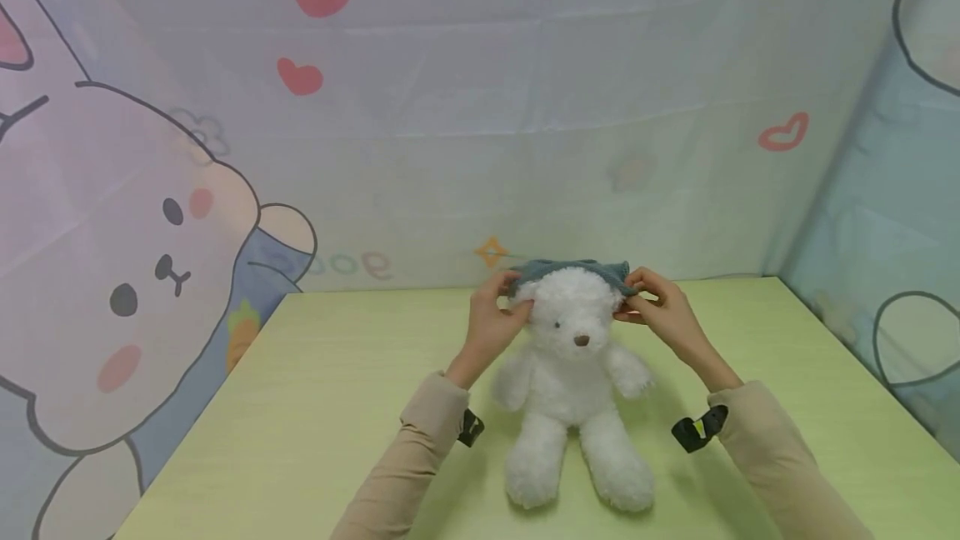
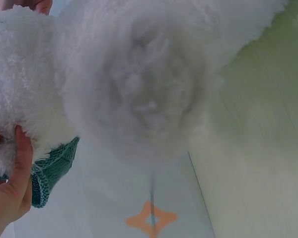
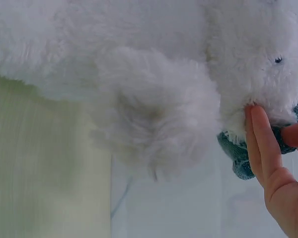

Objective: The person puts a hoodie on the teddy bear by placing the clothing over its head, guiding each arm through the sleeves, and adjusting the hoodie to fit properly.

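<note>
A white plush bear (image 1: 573, 382) sits upright on the table, facing me. A teal knitted hat (image 1: 573, 267) lies over the top and back of its head. At the hat's left edge, my left hand (image 1: 495, 319) pinches the knit beside the bear's ear, and its thumb touches the white fur. My right hand (image 1: 666, 315) pinches the opposite edge, with some fingers against the side of the head. The right wrist view shows the knit (image 3: 233, 148) between thumb and fingers. In the left wrist view the bear's paw (image 2: 144, 89) fills the middle, and the hat (image 2: 54, 171) hangs beyond the fingers.
The pale green table (image 1: 360, 373) spreads out around the bear. Behind it hangs a printed cloth (image 1: 540, 107) with hearts and a large cartoon rabbit (image 1: 150, 232). Another patterned cloth (image 1: 885, 215) borders the right side. A dark wrist device (image 1: 699, 430) sits at the right sleeve.
</note>
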`<act>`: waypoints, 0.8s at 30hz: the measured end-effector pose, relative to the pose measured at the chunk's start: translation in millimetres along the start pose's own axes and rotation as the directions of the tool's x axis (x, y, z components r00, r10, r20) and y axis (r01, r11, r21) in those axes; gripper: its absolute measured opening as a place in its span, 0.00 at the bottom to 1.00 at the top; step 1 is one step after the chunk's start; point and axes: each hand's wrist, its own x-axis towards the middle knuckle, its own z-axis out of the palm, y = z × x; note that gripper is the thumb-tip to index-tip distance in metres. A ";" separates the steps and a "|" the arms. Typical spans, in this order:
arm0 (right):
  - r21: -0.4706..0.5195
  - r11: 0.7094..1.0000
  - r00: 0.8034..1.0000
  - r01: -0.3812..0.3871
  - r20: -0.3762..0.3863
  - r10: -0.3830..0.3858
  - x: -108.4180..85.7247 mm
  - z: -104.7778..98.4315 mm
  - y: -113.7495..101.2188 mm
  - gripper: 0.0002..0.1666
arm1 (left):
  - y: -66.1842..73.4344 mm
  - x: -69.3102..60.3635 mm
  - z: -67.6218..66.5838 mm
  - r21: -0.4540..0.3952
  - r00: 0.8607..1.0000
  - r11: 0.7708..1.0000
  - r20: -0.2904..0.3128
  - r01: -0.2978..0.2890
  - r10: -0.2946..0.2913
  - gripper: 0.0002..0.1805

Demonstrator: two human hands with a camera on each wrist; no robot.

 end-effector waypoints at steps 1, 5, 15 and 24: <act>-0.025 1.000 1.000 -0.002 0.009 0.002 -0.7 0.3 -1.2 0.09 | 1.5 -0.6 -0.5 0.010 1.000 1.000 0.002 0.007 -0.007 0.14; -0.145 0.989 1.000 0.003 0.032 0.001 -3.9 0.8 -5.5 0.07 | 5.1 -2.1 -2.0 0.013 0.999 1.000 0.040 -0.006 0.005 0.07; -0.333 0.925 0.983 0.184 0.039 -0.182 -10.3 5.2 -4.9 0.06 | -18.1 -5.7 3.6 -0.042 0.982 0.987 0.102 -0.156 0.159 0.03; -0.381 0.807 0.886 0.451 0.078 -0.457 -20.0 14.1 18.2 0.15 | -55.8 -18.3 4.6 0.132 0.889 0.887 0.197 -0.443 0.414 0.12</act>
